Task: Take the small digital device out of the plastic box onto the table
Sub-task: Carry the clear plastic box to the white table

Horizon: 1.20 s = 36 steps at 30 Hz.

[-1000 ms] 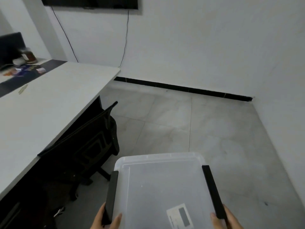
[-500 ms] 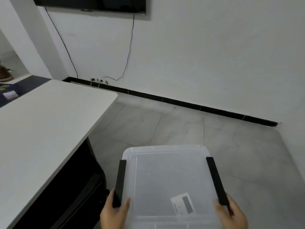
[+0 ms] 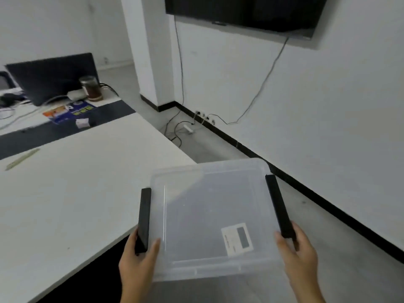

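Observation:
I carry a clear plastic box (image 3: 203,215) with its lid on, held in the air at the white table's (image 3: 76,193) right edge. My left hand (image 3: 137,259) grips its left black latch and my right hand (image 3: 299,254) grips its right black latch. Through the lid a small white digital device (image 3: 237,238) with a grey screen shows at the box's near right.
At the table's far end stand a dark monitor (image 3: 52,77), a brown jar (image 3: 90,87), cables, leaflets (image 3: 70,110) and a small white item on a dark mat. A ruler (image 3: 21,159) lies at the left. A wall screen (image 3: 240,12) hangs above; cables and a power strip (image 3: 189,129) lie on the floor.
The view has turned left and the box has come up beside the table's corner. Both hands keep the same hold on the latches.

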Each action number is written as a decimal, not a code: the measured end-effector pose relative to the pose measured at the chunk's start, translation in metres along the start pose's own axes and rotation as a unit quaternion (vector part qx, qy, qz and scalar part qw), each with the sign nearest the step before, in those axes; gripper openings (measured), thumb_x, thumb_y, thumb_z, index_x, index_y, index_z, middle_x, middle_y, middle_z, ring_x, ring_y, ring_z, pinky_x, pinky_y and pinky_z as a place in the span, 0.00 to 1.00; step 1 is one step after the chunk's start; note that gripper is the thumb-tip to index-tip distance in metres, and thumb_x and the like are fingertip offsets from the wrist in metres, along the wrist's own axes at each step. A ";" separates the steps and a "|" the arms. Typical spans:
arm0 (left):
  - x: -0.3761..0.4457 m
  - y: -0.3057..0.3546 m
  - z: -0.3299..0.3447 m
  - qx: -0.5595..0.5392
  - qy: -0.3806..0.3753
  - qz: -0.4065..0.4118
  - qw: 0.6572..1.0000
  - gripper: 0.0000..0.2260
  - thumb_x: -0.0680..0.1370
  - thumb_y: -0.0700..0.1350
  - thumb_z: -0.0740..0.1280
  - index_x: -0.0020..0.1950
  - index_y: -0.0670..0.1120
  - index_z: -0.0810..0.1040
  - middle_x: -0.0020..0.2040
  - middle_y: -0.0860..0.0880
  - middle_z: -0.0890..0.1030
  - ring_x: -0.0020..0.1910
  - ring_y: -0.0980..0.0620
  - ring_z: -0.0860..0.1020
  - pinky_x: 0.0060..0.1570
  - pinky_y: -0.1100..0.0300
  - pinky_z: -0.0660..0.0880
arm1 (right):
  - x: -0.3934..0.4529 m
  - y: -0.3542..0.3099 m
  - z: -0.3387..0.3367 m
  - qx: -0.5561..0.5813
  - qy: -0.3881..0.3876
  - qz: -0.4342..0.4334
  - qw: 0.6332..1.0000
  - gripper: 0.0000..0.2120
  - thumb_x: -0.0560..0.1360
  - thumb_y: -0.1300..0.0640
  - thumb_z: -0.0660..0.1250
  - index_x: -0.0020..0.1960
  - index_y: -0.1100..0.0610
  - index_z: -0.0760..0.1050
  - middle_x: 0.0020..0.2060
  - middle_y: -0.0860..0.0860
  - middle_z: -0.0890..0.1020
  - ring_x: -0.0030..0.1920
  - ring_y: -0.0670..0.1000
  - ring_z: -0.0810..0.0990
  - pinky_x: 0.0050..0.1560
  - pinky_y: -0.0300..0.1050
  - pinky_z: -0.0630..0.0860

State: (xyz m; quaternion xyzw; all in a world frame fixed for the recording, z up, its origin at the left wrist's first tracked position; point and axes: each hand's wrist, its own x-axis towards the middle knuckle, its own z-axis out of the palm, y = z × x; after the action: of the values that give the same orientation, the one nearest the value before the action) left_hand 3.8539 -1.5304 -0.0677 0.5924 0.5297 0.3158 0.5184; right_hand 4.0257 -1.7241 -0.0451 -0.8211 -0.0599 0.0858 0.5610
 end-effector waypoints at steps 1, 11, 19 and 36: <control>0.013 0.009 0.002 -0.012 0.032 0.007 0.999 0.20 0.71 0.35 0.69 0.62 0.38 0.72 0.51 0.42 0.77 0.52 0.43 0.75 0.53 0.55 0.68 | 0.022 -0.019 0.016 0.004 -0.035 -0.019 0.999 0.19 0.72 0.62 0.66 0.62 0.60 0.72 0.49 0.53 0.76 0.53 0.53 0.74 0.54 0.45 0.69; 0.153 0.045 -0.054 -0.021 0.283 -0.016 0.959 0.14 0.74 0.38 0.65 0.59 0.39 0.73 0.46 0.45 0.76 0.47 0.44 0.74 0.47 0.56 0.65 | 0.125 -0.116 0.232 -0.005 -0.257 -0.111 0.960 0.17 0.72 0.60 0.66 0.60 0.60 0.73 0.47 0.54 0.78 0.49 0.52 0.74 0.51 0.45 0.70; 0.247 0.046 -0.093 0.038 0.312 -0.073 0.947 0.14 0.74 0.38 0.64 0.60 0.37 0.72 0.43 0.44 0.75 0.42 0.45 0.71 0.42 0.58 0.63 | 0.152 -0.150 0.355 -0.057 -0.322 -0.088 0.941 0.13 0.71 0.60 0.67 0.55 0.59 0.74 0.35 0.53 0.76 0.40 0.57 0.75 0.43 0.47 0.68; 0.269 0.036 -0.097 0.291 0.275 -0.182 0.898 0.11 0.78 0.47 0.56 0.52 0.39 0.68 0.36 0.45 0.75 0.36 0.44 0.72 0.36 0.55 0.67 | 0.159 -0.163 0.406 -0.405 -0.388 -0.241 0.792 0.19 0.76 0.48 0.55 0.57 0.64 0.62 0.52 0.60 0.78 0.50 0.59 0.79 0.33 0.43 0.65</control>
State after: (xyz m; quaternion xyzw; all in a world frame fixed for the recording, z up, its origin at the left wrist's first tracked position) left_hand 3.8396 -1.2428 -0.0556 0.5000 0.8178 0.1981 0.2048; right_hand 4.0960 -1.2642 -0.0497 -0.8296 -0.4982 0.2272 0.1091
